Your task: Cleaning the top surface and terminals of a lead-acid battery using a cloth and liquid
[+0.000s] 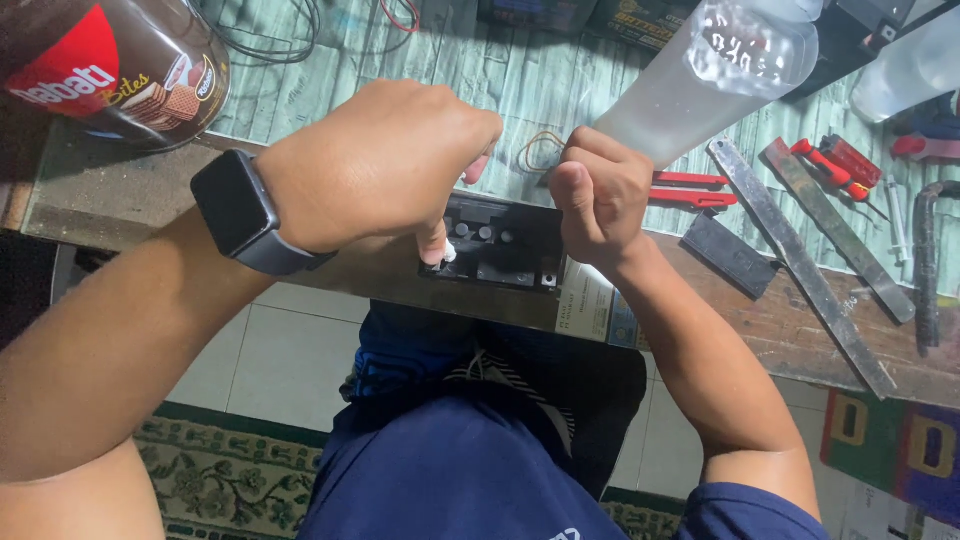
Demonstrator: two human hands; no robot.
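Head view, looking down past the lap to the edge of the table [120, 215]. We see a small black battery [500, 245] lying at the near edge, its top face turned up and showing a row of round filler ports. The left hand [385, 165] is curled over the battery's left end, fingers bent down and pinched on a small white piece [449, 253], apparently a cap or plug, set against the leftmost port. The right hand [598, 190] is closed in a fist just beside the battery's right end; what it grips is hidden from us, though a clear plastic bottle [720, 70] rises behind it, and we cannot tell whether the two touch. A smartwatch [240, 215] sits on the left wrist.

We judge the step in hand to be the seating or lifting of the white piece at the first port. The next move calls for a steady vertical press or pull, with the battery held from sliding off the edge.

Nearby lie red screwdrivers [835, 165], flat metal bars [800, 265], a rubber band [540, 152] and a dark biscuit jar [110, 65].
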